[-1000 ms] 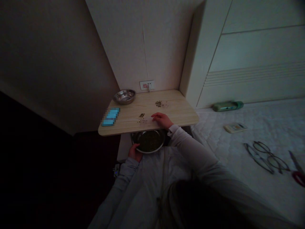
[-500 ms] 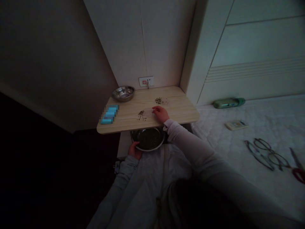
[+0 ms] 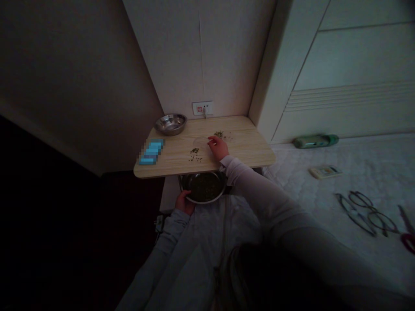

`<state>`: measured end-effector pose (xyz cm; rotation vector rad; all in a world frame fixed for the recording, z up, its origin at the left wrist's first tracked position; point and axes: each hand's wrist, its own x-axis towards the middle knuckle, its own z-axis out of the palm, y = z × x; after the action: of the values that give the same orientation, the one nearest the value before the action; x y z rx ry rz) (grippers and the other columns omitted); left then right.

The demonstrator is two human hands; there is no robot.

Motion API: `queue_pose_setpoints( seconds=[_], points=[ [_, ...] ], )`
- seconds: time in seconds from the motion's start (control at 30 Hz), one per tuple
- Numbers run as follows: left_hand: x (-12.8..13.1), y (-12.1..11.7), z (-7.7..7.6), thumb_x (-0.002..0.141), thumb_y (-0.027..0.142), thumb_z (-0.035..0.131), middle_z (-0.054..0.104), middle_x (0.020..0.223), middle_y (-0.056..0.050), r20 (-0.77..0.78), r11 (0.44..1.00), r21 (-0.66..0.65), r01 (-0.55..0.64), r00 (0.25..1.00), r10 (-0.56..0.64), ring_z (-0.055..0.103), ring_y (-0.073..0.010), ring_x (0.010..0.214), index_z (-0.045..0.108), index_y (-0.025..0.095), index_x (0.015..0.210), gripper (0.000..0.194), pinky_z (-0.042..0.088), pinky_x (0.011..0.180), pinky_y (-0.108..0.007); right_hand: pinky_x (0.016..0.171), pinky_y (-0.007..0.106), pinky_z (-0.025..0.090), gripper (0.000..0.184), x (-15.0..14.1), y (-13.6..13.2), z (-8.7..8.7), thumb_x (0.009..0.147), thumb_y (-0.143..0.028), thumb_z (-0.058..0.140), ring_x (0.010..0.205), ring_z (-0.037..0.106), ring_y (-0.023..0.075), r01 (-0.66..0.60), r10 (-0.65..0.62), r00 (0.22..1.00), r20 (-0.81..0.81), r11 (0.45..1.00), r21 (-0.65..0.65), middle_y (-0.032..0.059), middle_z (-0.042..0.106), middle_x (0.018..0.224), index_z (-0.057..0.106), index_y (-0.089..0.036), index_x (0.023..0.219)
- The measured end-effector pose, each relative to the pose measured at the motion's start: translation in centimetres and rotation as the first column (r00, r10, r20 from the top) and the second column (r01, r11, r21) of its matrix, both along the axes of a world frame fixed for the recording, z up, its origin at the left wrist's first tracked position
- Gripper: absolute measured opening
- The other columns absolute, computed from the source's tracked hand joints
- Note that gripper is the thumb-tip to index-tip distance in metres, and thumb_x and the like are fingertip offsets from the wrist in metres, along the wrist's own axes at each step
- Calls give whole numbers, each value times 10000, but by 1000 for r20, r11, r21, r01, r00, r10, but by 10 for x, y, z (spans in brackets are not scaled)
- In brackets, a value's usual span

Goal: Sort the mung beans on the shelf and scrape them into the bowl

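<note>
My left hand [image 3: 185, 203] grips the near left rim of a metal bowl [image 3: 205, 201] on my lap. Dark small grains or seeds fill much of that bowl, and its far edge sits beneath the tabletop. Over the wooden tabletop [image 3: 175, 166], my right hand [image 3: 218, 147] pinches the edge of a faint, clear round piece [image 3: 200, 141]; its exact kind is too dim to make out. One small pile of grains [image 3: 195, 154] lies in front of this piece. A second pile [image 3: 219, 134] is spread just beyond my right fingers.
A second metal bowl [image 3: 170, 125] stands at the tabletop's back left, with a phone [image 3: 151, 152] in front. A wall socket [image 3: 202, 108] holds a plug. On the bed to the right lie a green bottle [image 3: 316, 141], a remote [image 3: 325, 171], glasses [image 3: 372, 211] and scissors [image 3: 407, 235].
My right hand has moved slightly farther over the tabletop, and the clear round piece shows more plainly beside its fingers. My left hand stays on the bowl's rim. The view has shifted a little.
</note>
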<state>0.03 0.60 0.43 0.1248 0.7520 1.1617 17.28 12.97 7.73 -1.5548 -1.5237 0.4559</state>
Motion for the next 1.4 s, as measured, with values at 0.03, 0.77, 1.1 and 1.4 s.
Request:
queue_pose_setpoints(
  seconds=[0.03,0.77,1.1,1.4],
  points=[
    [0,0,0,582,56,461,679,708,-32,5,1000,-2,7,1000,-7,554,-217,966,638,174,813,314,409,872,-351,763,297,402,294,1,1,0,734,-191,412,754,545,143,7,-7,1000,8,1000,8,42,615,849,543,-160,996],
    [0,-1,1,660,66,413,666,651,-17,-18,1000,-24,4,1000,-5,575,-204,924,613,149,846,286,402,869,-342,794,312,369,345,-17,-30,11,751,-138,382,931,501,201,-189,177,756,631,981,-49,80,576,1024,539,-192,1053],
    [1,-1,3,638,66,422,674,688,-46,-11,1000,-23,7,1000,-7,572,-205,931,612,127,845,287,394,882,-365,756,318,346,313,-14,-44,12,800,-206,355,901,503,206,-272,243,647,723,959,-79,89,571,1016,546,-192,1047],
    [0,-3,7,676,68,390,665,643,-15,-47,1000,-1,29,998,-29,561,-221,936,631,147,748,264,399,856,-358,790,280,338,300,-10,-50,11,810,-225,357,906,492,180,-299,245,744,621,954,-18,82,579,988,553,-173,1031]
  ],
)
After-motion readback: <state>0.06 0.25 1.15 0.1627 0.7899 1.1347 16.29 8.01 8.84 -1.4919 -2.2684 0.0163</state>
